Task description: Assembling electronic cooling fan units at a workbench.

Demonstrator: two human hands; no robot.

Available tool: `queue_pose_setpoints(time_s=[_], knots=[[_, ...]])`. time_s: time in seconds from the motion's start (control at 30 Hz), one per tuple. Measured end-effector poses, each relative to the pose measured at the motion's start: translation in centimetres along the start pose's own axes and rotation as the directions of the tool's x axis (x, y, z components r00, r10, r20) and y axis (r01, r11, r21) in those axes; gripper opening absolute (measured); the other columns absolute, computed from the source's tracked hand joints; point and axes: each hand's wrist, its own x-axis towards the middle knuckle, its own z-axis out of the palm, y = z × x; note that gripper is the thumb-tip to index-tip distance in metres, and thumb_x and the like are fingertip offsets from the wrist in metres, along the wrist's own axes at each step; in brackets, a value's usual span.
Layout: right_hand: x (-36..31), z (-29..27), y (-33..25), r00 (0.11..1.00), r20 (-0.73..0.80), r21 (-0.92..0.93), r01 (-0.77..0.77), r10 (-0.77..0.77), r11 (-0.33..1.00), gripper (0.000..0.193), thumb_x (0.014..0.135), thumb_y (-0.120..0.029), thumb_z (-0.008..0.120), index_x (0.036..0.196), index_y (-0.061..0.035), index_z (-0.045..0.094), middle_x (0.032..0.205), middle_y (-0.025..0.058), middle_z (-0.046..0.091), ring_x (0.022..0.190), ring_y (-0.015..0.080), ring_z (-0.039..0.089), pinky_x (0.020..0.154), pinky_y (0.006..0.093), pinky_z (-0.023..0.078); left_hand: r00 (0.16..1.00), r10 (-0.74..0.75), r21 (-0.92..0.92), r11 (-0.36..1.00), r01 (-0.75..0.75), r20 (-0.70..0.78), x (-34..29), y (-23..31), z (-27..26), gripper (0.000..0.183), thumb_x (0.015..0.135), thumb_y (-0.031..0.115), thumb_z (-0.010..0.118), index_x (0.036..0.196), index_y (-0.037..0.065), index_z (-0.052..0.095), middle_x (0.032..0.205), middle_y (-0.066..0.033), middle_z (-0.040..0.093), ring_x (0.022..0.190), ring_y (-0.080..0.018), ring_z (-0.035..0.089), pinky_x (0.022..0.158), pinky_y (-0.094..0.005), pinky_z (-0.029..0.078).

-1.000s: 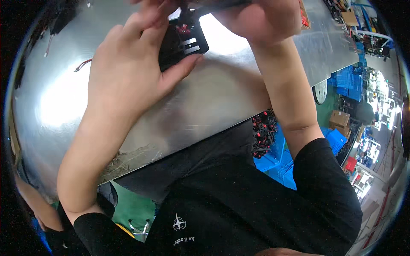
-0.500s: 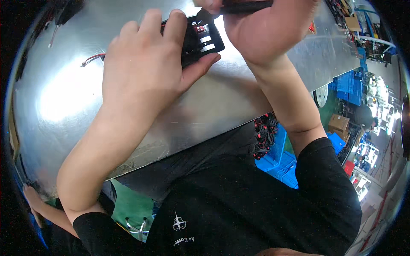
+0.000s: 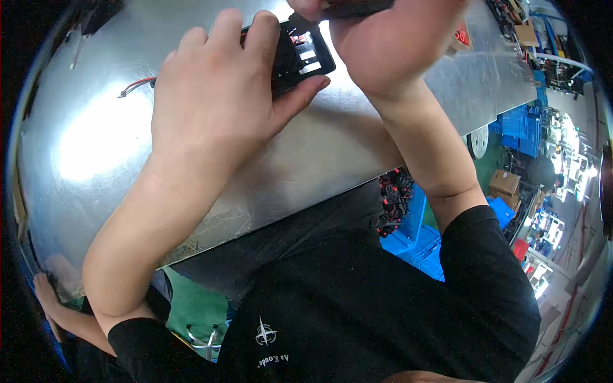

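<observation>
My left hand (image 3: 207, 96) is closed over a black plastic housing (image 3: 287, 70) with rectangular openings, fingers on its far side and thumb along its near edge. The palm hides much of the housing. A thin red and black wire pair (image 3: 137, 83) runs out from under the hand to the left. At the upper edge, my right hand (image 3: 399, 48) is wrapped round a dark, thick, handle-like thing (image 3: 357, 7), just above the housing's far right corner. The picture edge cuts it off, so its kind does not show.
The shiny metal table (image 3: 306, 153) ends in front of my body. Below its edge stands a blue crate (image 3: 415, 236) by a heap of black and red parts (image 3: 394, 198). A red-marked item (image 3: 461, 38) lies beyond my right wrist. Another person's arm (image 3: 70, 316) shows at lower left.
My right hand has shifted slightly up and left, and the dark thing in it has turned a little. The left hand and the housing have hardly moved.
</observation>
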Motion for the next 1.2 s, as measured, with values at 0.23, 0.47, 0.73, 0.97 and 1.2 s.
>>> queue_pose_setpoints(time_s=[0.23, 0.47, 0.73, 0.97, 1.2], knots=[[-0.2, 0.5, 0.5, 0.99, -0.082, -0.316, 0.08, -0.111, 0.945, 0.072, 0.094, -0.08, 0.049, 0.102, -0.0084, 0.054, 0.076, 0.0042, 0.053, 0.062, 0.0132, 0.05, 0.06, 0.027, 0.042, 0.999, -0.042, -0.014, 0.999, 0.043, 0.029, 0.2, 0.4, -0.2, 0.062, 0.084, 0.05, 0.076, 0.129, 0.009, 0.06, 0.101, -0.0133, 0.058, 0.089, -0.0358, 0.063, 0.076, -0.0459, 0.054], [0.9, 0.1, 0.4, 0.98, -0.139, -0.44, 0.07, -0.145, 0.895, 0.073, 0.093, -0.08, 0.049, 0.101, -0.0085, 0.054, 0.075, 0.0038, 0.052, 0.063, 0.0134, 0.051, 0.06, 0.0272, 0.042, 0.999, -0.026, -0.003, 1.0, 0.026, -0.027, 0.3, 0.6, 0.2, 0.061, 0.085, 0.052, 0.075, 0.128, 0.011, 0.06, 0.1, -0.0131, 0.058, 0.089, -0.036, 0.063, 0.075, -0.0468, 0.054], [-0.7, 1.4, -0.1, 0.977, -0.065, -0.556, 0.134, -0.203, 0.82, 0.068, 0.095, -0.077, 0.051, 0.101, -0.0085, 0.055, 0.076, 0.0038, 0.053, 0.063, 0.0125, 0.051, 0.061, 0.0273, 0.041, 1.0, 0.005, -0.092, 0.996, -0.006, -0.014, 0.6, -0.1, -0.3, 0.059, 0.086, 0.053, 0.074, 0.124, 0.01, 0.06, 0.101, -0.0126, 0.058, 0.094, -0.0352, 0.063, 0.08, -0.0461, 0.054], [-1.1, 1.2, -0.5, 0.986, -0.022, -0.513, 0.129, -0.164, 0.849, 0.06, 0.099, -0.069, 0.054, 0.103, -0.0085, 0.053, 0.081, 0.0024, 0.053, 0.069, 0.0105, 0.051, 0.065, 0.0254, 0.041, 1.0, -0.001, -0.067, 0.998, 0.001, 0.007, 0.7, 0.4, 0.0, 0.056, 0.085, 0.051, 0.075, 0.122, 0.01, 0.063, 0.101, -0.0121, 0.058, 0.097, -0.0338, 0.063, 0.083, -0.0458, 0.054], [-0.9, 0.7, -0.8, 0.983, 0.034, -0.598, 0.164, -0.179, 0.785, 0.057, 0.104, -0.063, 0.047, 0.097, -0.0068, 0.053, 0.073, -0.0005, 0.049, 0.061, 0.007, 0.044, 0.057, 0.0232, 0.037, 1.0, -0.002, -0.09, 0.996, 0.001, -0.005, 0.8, 0.7, 0.2, 0.057, 0.084, 0.049, 0.076, 0.123, 0.009, 0.062, 0.102, -0.0123, 0.059, 0.096, -0.0342, 0.063, 0.082, -0.0456, 0.055]])
